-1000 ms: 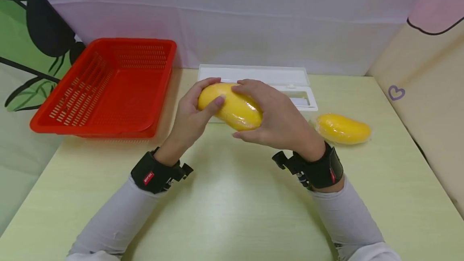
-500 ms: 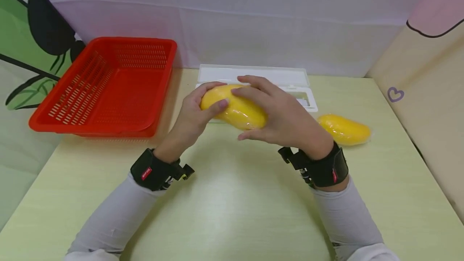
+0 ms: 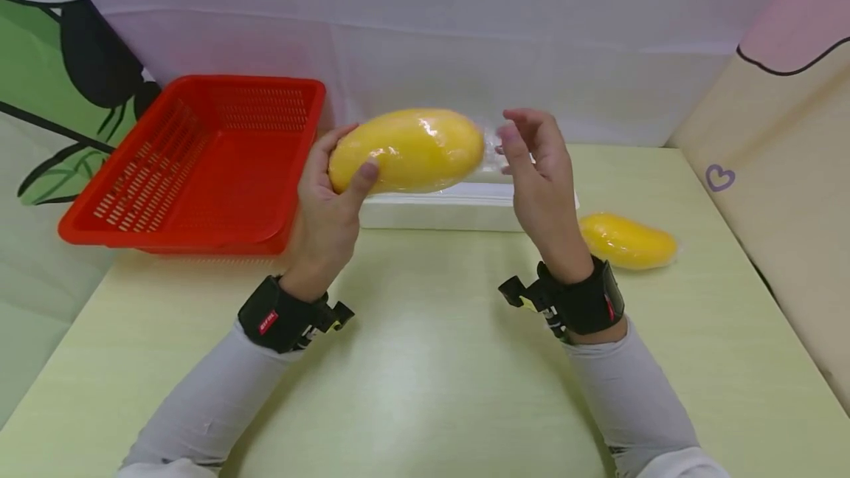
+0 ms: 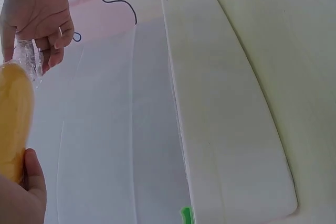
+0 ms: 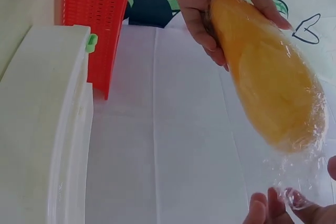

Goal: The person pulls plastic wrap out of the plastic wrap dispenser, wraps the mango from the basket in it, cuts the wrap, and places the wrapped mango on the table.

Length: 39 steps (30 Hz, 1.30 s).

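My left hand [image 3: 325, 223] grips one end of a yellow mango [image 3: 412, 152], its thumb lying across the near side. The mango is held above the table, wrapped in clear cling film. Loose film [image 3: 491, 147] sticks out from the mango's right end. My right hand [image 3: 541, 179] pinches this loose film with curled fingers; in the right wrist view the film [image 5: 296, 174] stretches from the mango to the fingertips [image 5: 257, 203]. Behind the mango stands a long white box [image 3: 438, 217], partly hidden by it.
A red plastic basket [image 3: 285, 231] stands at the left. A second film-wrapped mango [image 3: 627, 242] lies on the table [image 3: 425, 360] at the right. In the right wrist view a small green tab [image 5: 91, 43] shows on the white box's end. A cloth backdrop [image 3: 432, 35] hangs behind.
Both hands held the mango before. It has risen and swung to the left in my left hand, while my right hand has come off its body onto the film at the end.
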Motion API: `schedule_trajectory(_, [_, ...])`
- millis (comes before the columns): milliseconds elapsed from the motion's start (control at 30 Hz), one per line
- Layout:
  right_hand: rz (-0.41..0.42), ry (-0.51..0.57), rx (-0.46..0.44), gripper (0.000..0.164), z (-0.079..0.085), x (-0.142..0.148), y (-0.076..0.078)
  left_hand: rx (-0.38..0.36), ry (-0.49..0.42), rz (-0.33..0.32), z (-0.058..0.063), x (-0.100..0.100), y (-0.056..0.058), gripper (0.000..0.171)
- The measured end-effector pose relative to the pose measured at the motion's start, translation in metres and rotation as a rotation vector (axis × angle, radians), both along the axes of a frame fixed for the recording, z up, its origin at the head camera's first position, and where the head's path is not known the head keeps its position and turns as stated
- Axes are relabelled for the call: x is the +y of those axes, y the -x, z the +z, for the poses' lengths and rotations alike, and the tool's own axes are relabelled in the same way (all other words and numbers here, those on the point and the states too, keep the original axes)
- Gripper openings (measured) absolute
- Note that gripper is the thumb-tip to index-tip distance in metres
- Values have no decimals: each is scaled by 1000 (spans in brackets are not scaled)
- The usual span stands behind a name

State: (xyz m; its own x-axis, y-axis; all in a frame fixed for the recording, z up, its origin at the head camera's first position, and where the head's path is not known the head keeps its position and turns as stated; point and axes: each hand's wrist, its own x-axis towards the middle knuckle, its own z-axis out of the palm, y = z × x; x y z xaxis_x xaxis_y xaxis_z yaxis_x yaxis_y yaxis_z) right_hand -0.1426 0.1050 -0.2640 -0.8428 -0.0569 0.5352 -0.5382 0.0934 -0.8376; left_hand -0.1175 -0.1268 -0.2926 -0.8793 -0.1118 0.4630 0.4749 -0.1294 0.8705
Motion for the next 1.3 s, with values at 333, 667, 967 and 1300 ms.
schedule_trajectory(333, [-13,-15,68,15,-12,-13,2,31,-138,-86,-3,1,1,66])
schedule_trajectory(667, [169,174,19,19,-18,-16,4,39,-309,-216,-6,3,3,60])
schedule_trajectory(967, [359,382,-164,30,-19,-14,4,3,-280,-292,-8,0,0,61])
schedule_trajectory(1300, [235,334,-97,35,-24,-26,5,-7,-296,-278,-18,14,2,58])
